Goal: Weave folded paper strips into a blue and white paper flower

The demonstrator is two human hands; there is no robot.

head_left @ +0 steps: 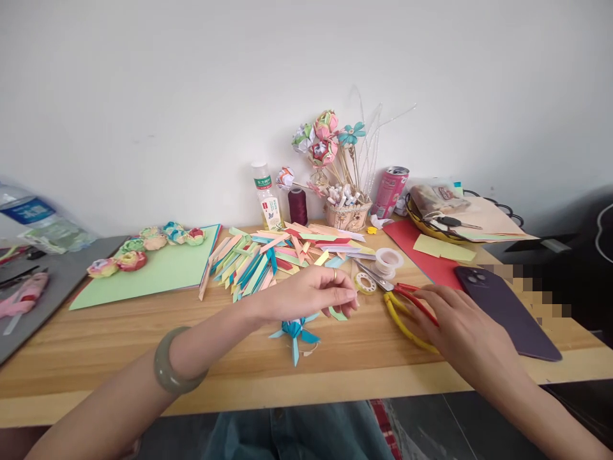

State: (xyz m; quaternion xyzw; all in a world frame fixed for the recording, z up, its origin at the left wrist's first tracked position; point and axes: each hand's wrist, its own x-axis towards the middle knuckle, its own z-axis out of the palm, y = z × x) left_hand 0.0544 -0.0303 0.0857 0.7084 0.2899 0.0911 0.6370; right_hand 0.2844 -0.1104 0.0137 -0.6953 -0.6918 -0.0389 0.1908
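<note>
My left hand hovers over the middle of the table, thumb and fingers pressed together. Whatever may be between those fingertips is too small to make out. Below it lies a blue folded-paper piece with pointed tips sticking outward. My right hand grips the scissors by their red and yellow handles, blades pointing to the upper left. By the blade tips are a roll of tape with a yellow rim and a white spool. A pile of folded paper strips spreads behind my left hand.
Green paper with several paper flowers lies left. Along the wall stand a bottle, maroon thread, a flower basket and a pink can. A dark phone lies beside my right hand.
</note>
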